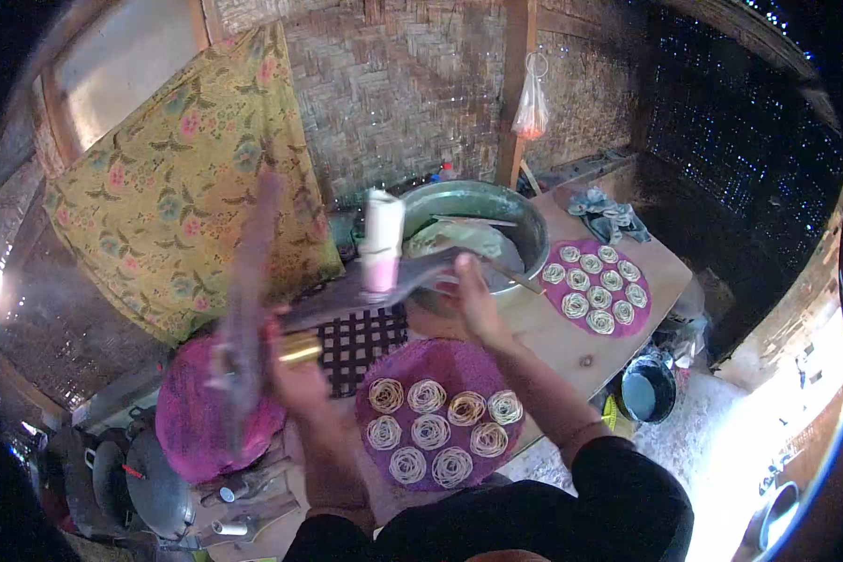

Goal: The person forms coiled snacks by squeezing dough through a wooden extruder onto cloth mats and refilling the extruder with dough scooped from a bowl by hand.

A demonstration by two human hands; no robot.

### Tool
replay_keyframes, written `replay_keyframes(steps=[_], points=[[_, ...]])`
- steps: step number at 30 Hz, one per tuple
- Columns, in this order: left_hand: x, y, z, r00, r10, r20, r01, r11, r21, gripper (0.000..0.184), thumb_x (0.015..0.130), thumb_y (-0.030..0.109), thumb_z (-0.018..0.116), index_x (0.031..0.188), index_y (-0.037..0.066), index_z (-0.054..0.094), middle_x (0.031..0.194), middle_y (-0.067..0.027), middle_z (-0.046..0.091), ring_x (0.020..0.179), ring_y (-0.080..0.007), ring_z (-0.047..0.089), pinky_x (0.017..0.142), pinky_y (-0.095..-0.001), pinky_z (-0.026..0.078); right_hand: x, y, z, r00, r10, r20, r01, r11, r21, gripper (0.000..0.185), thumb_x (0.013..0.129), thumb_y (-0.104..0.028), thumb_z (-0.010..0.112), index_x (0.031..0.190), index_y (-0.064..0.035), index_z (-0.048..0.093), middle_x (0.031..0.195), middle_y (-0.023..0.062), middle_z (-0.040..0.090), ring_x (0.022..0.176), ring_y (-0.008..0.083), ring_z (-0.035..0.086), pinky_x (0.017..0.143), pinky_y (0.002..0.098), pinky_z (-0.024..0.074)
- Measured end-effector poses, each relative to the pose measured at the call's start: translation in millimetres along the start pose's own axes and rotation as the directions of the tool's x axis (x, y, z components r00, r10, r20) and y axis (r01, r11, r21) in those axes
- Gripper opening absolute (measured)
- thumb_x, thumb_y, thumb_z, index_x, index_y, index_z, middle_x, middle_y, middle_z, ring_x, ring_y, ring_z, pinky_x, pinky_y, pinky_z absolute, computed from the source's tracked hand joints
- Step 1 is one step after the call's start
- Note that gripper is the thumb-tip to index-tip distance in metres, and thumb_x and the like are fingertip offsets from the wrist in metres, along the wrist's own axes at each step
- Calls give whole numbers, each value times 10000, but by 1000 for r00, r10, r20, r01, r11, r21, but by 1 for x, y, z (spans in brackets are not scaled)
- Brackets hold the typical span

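Observation:
My right hand [476, 304] is closed round one end of a dark wooden press bar [339, 302], its thumb on top. A white cylinder with a pink lower end [382, 239] stands up from this bar. My left hand [300, 384], smeared by motion, is closed on a second, upright wooden bar [248, 309], also blurred. Beside its fingers shows a brass-coloured ring or tube [300, 350]. Below my hands lies a round purple mat [406, 362] bearing several pale coiled noodle nests [430, 431].
A large metal basin [537, 239] holding a pale mass stands behind the bar. Another purple mat with nests [597, 288] lies right. Left are a pink round mat [192, 398], dark lattice [365, 342] and pots [155, 487]. A dark bucket [648, 389] stands off the table's right edge.

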State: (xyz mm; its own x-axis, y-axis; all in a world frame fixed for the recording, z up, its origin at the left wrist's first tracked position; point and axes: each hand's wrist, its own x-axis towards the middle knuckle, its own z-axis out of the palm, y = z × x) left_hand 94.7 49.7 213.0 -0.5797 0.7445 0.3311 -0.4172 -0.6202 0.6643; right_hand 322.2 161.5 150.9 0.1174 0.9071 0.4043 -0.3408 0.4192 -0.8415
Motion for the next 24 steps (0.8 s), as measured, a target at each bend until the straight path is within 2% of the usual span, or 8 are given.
replay_keyframes(steps=[2,3,6,11,15,17,21,24], points=[[34,10,-23,966,247,82,-242,968,-67,277,853,178,583,1091,37,581,1034,-84,593,866,-203,567,735,-347,481,25,29,-54,981,-103,164,193,476,-858,452,872,-412,533,1186,-87,542,1095,105,562,1027,244,533,860,383,435],[48,13,-36,940,327,100,-318,943,-94,287,854,170,583,1104,29,583,1053,-94,594,883,-213,567,750,-352,481,44,16,-73,957,-111,268,265,-42,-963,437,836,-390,580,1151,-88,578,1083,133,570,1028,265,543,848,400,445],[57,8,-71,961,243,133,-268,699,663,314,836,157,636,1096,-10,577,1104,-125,585,1001,-230,544,886,-384,419,86,21,-117,915,397,73,264,-451,-853,311,768,-322,622,992,-107,648,991,117,608,960,276,588,785,418,479],[73,-30,-118,874,222,432,-440,-16,898,451,840,191,638,1235,34,488,1237,-129,528,1114,-286,500,984,-406,350,121,38,-145,874,448,190,430,-529,-731,239,775,-280,589,968,-149,643,961,95,648,905,270,626,713,424,510],[76,-52,-167,990,-110,89,54,875,482,664,748,154,739,1306,43,395,1279,-112,500,1186,-247,459,1035,-377,315,116,-23,-95,847,525,82,361,-455,-814,339,801,-159,515,1133,-193,577,931,148,655,858,306,645,718,426,516],[74,-64,-183,969,119,217,-246,553,796,626,730,134,755,1259,20,440,1250,-110,522,1160,-229,480,1016,-367,337,113,1,-95,834,548,67,343,-419,-841,401,829,-152,461,1217,-228,534,969,155,649,899,314,637,750,432,511],[71,-47,-144,997,78,23,-53,405,913,585,726,108,755,1223,2,465,1228,-118,535,1142,-233,488,1012,-362,342,105,35,-68,854,517,56,233,-284,-930,467,815,-120,460,1264,-241,503,990,166,642,921,329,628,784,448,499],[71,-74,-179,976,207,63,-178,596,783,602,721,111,761,1229,0,457,1221,-115,540,1108,-237,510,991,-359,365,106,62,-68,865,483,134,251,-187,-950,429,776,-115,504,1195,-189,556,960,177,642,895,337,629,762,454,506]])
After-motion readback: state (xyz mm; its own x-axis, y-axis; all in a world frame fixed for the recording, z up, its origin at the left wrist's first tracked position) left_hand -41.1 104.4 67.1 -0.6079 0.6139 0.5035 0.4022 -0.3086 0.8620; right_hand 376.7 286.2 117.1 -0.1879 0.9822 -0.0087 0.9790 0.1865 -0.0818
